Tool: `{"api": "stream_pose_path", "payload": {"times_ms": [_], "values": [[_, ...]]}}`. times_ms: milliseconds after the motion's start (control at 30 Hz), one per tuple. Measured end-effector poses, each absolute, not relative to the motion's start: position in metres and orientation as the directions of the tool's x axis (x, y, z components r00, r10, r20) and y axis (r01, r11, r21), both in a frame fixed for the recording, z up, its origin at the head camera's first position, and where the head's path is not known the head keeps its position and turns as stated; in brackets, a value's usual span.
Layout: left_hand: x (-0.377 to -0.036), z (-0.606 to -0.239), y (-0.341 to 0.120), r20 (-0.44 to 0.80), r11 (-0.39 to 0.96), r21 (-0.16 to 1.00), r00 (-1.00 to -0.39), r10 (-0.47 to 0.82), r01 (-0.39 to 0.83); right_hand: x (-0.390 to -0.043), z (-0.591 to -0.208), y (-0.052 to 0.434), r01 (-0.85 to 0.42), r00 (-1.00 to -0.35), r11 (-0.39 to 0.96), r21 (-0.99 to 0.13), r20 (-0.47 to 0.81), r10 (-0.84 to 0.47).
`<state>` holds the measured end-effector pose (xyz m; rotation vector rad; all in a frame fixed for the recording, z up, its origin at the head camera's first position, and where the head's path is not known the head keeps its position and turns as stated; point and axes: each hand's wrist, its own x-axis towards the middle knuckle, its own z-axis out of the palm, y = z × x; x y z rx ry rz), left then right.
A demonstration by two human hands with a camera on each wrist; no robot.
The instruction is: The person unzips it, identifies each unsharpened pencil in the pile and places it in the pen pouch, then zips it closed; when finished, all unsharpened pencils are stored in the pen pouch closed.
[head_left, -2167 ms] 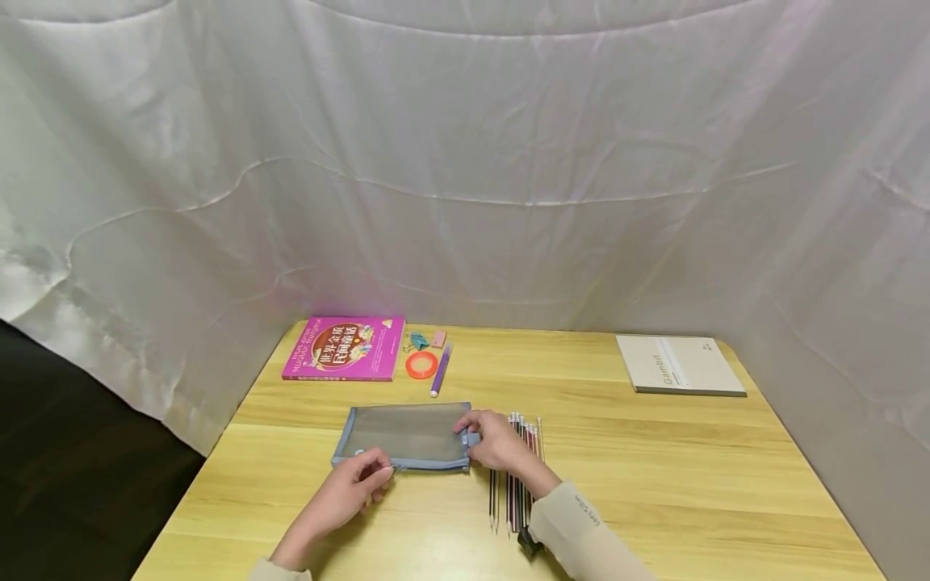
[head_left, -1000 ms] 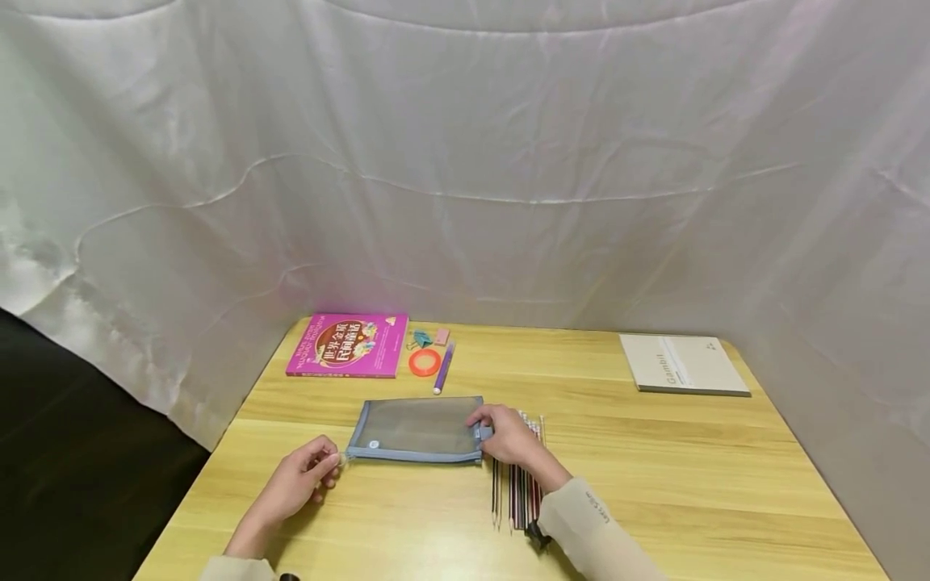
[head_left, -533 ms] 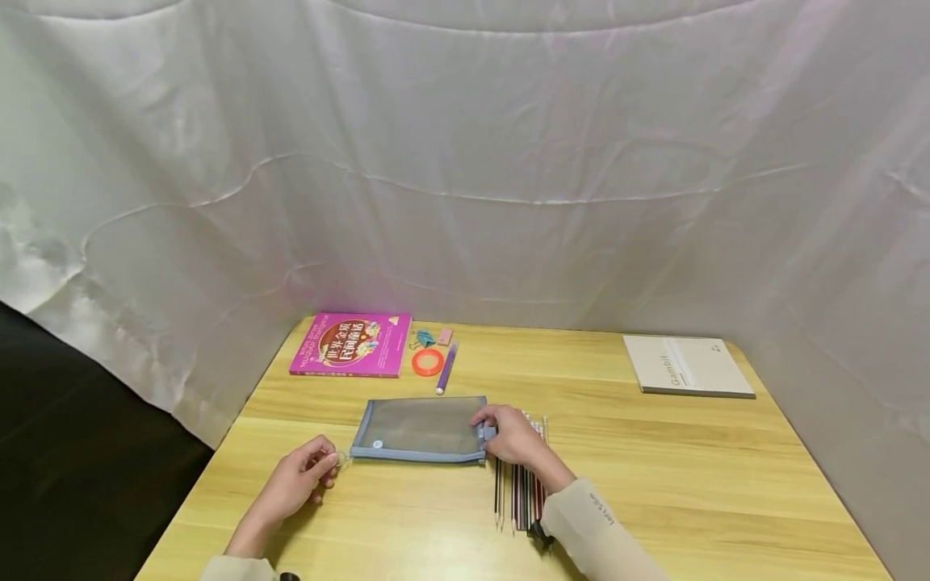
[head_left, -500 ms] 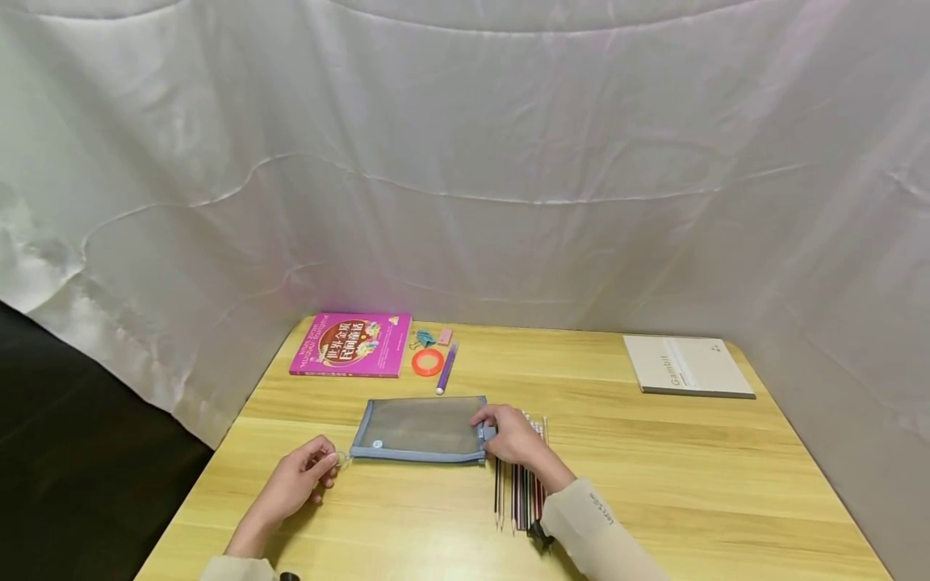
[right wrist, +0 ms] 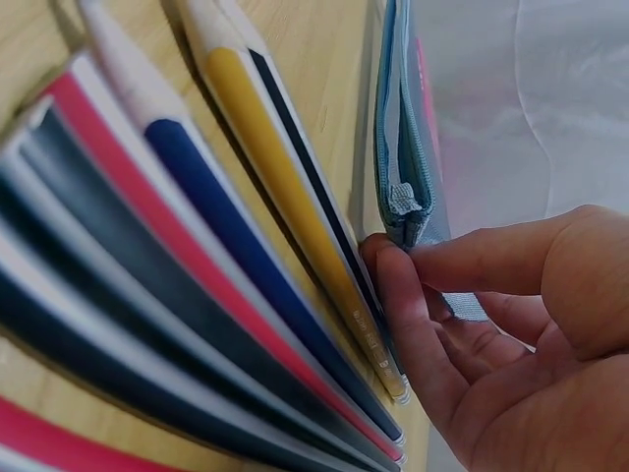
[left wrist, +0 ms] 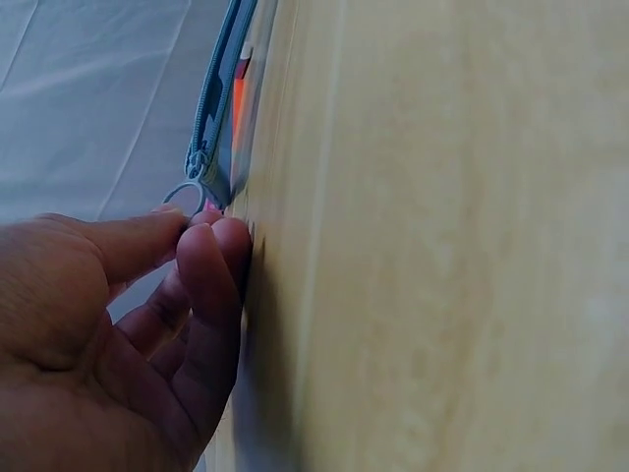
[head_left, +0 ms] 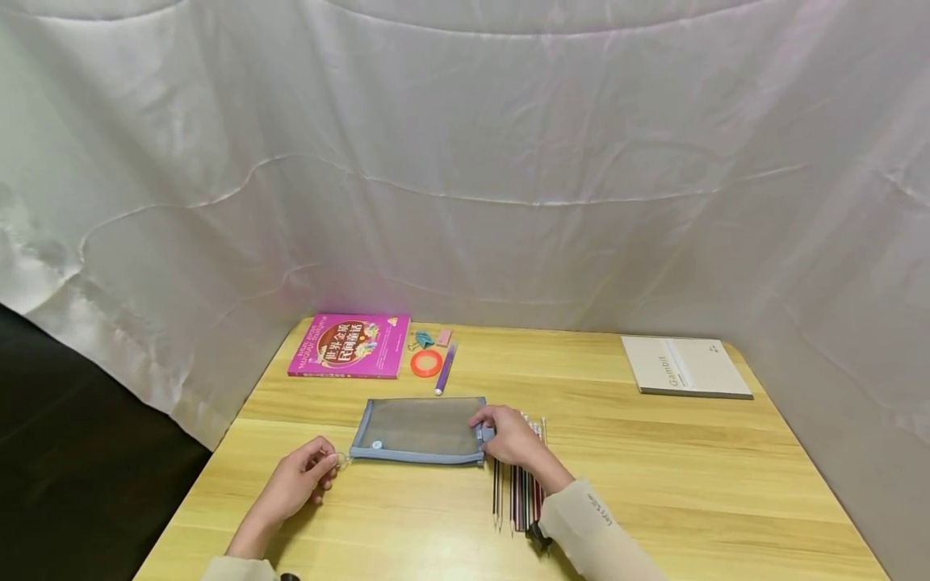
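A grey mesh pencil case [head_left: 425,426] with blue edging lies flat at the middle front of the table in the head view. At its left end my left hand [head_left: 296,478] pinches the zip pull ring [left wrist: 183,196] between thumb and fingers. The slider sits at that end, and the zip [left wrist: 218,93] behind it is parted. My right hand [head_left: 510,440] pinches the case's right end by the tab, thumb on one side and fingers on the other. Under and beside the right wrist lie several pencils [right wrist: 280,167], partly hidden by that hand and forearm.
At the back left are a pink book [head_left: 352,347], an orange tape ring [head_left: 415,364], a purple marker [head_left: 446,371], a teal item [head_left: 425,340] and a pink eraser [head_left: 444,337]. A pale notebook [head_left: 685,367] lies back right. Grey curtains [head_left: 508,161] surround the table.
My left hand has drawn the zip pull leftward to the case's left end, parting the zip. The case shifted slightly right. Over the last half second both hands have stayed nearly still.
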<state>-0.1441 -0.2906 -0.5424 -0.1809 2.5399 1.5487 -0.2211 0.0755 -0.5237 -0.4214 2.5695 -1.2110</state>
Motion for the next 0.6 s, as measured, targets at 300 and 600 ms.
{"api": "stream_pose_path", "payload": {"times_ms": [300, 600], "values": [[-0.146, -0.543, -0.288, -0.174, 0.514, 0.84, -0.984, -0.043, -0.171, -0.222, -0.523, 0.076, -0.158, -0.923, 0.609, -0.777, -0.103, -0.371], [-0.146, -0.537, -0.272, -0.038, 0.637, 0.767, -0.997, -0.07, -0.074, -0.222, -0.523, 0.078, -0.155, -0.917, 0.592, -0.791, -0.107, -0.384]]}}
